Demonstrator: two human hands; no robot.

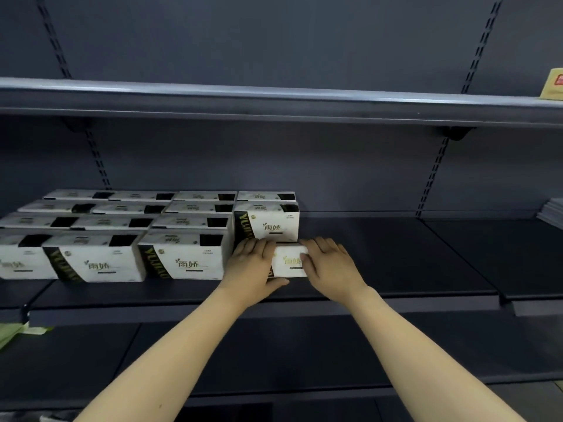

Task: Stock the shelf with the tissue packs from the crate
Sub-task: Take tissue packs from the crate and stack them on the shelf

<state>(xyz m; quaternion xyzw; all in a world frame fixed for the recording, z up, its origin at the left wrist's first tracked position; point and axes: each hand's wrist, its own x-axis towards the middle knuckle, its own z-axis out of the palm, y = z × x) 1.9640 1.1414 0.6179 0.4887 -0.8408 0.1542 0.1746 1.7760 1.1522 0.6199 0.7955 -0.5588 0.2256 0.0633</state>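
A white tissue pack (288, 261) with black and gold lettering stands on the dark middle shelf (396, 257), just right of the front row of packs. My left hand (254, 269) grips its left end, thumb under the lower edge. My right hand (330, 264) grips its right end, fingers curled over the top. Several like tissue packs (182, 254) fill the left part of the shelf in rows, and one pack (268, 223) stands directly behind the held one. The crate is out of view.
The shelf board stretches bare to the right of my hands. An upper shelf (274, 102) overhangs, with a yellow box (553, 85) at its far right. A grey stack (553, 213) lies at the right edge. A lower shelf (304, 351) holds green packaging (18, 332) at left.
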